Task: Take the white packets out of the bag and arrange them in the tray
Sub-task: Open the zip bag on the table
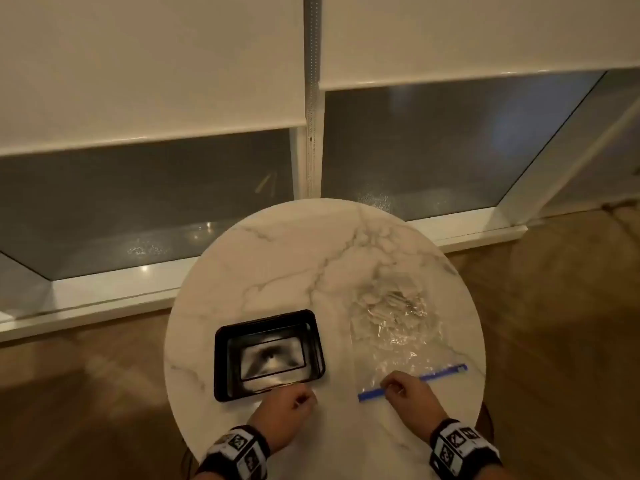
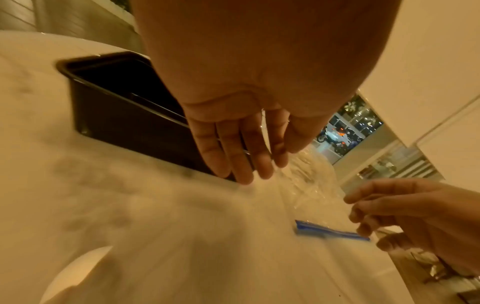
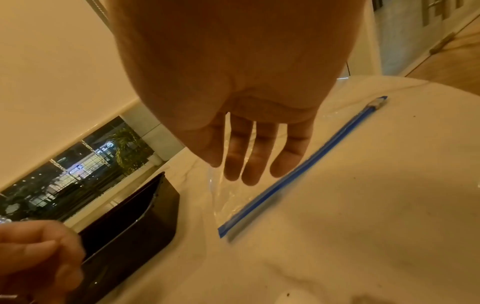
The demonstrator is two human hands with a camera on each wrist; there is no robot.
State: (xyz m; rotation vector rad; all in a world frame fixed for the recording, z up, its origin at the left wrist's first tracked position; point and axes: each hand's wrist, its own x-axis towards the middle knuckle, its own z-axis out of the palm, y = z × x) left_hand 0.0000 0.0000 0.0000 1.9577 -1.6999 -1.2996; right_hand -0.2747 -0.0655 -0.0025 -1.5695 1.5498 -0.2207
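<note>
A clear zip bag (image 1: 398, 337) with a blue zip strip (image 1: 438, 374) lies on the right of the round marble table (image 1: 294, 254). The white packets (image 1: 391, 301) show dimly through its far end. A black tray (image 1: 217, 365) with nothing in it stands to the left. My right hand (image 1: 389, 388) hovers over the near, zip end of the bag (image 3: 226, 205), fingers (image 3: 250, 164) straight and holding nothing. My left hand (image 1: 310, 398) hangs by the tray's near right corner (image 2: 124, 123), its fingers (image 2: 241, 164) relaxed and empty.
The table's near edge lies just under my wrists, with wooden floor all round. Windows with half-lowered blinds (image 1: 156, 64) run behind the table. Bare marble lies between tray and bag and across the far half.
</note>
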